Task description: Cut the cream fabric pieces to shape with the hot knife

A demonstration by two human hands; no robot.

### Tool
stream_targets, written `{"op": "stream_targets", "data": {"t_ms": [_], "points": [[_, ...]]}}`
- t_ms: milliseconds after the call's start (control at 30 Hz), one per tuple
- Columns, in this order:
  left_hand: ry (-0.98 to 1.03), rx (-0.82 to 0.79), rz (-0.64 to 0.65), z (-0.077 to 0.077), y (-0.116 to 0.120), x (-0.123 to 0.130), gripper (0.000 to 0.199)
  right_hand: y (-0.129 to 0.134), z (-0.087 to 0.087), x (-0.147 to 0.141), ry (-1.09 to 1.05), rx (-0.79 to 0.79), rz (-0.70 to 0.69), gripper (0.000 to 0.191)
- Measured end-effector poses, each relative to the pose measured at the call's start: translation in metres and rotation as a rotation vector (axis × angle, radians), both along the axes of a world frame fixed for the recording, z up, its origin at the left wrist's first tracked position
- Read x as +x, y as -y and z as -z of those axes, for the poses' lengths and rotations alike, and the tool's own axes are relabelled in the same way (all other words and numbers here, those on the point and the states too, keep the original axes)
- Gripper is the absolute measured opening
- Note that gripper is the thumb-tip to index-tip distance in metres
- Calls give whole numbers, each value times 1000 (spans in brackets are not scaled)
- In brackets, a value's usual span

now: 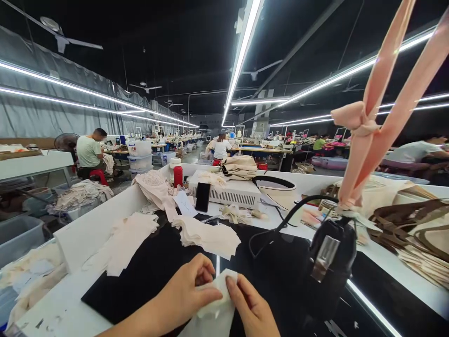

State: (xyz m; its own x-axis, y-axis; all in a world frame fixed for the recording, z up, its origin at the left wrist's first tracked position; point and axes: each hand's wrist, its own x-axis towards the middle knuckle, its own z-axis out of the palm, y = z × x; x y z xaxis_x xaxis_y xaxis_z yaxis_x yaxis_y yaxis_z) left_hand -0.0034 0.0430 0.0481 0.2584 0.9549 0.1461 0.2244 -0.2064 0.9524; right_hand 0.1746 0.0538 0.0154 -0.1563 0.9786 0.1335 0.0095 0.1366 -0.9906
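Low in the middle of the view, a pale piece of fabric (214, 318) is held up between both hands. My left hand (191, 286) pinches its left side, thumb laid on top and fingers curled. My right hand (249, 304) grips the upper right corner between thumb and fingers. Just beyond them, a stack of cream fabric pieces (210, 235) lies on the black work surface (154, 262). Farther left, another spread of cream pieces (131, 238) overlaps the black surface's edge.
To the right, a black device (331, 252) with a cable hangs from a knotted pink fabric strip (365, 126). A phone (202, 196) leans against a white vented box (228, 194), near a red bottle (178, 176). Brown-edged pieces (396, 215) lie at right. Co-workers (89, 152) sit farther off.
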Motion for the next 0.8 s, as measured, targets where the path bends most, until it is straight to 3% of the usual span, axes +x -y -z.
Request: {"op": "stream_targets", "data": {"t_ms": [133,333,600,800], "points": [[156,-126,63,14,-21,0,53,-28,-3,-9,59,120,-28,55],[261,-114,-46,13,-40,12,75,-46,-15,-28,65,208,-18,58],[246,-47,-138,-1,-57,5,71,-63,-26,-33,63,216,31,56],[99,40,-267,-17,-88,-14,58,-88,-21,-21,109,136,-78,57]]}}
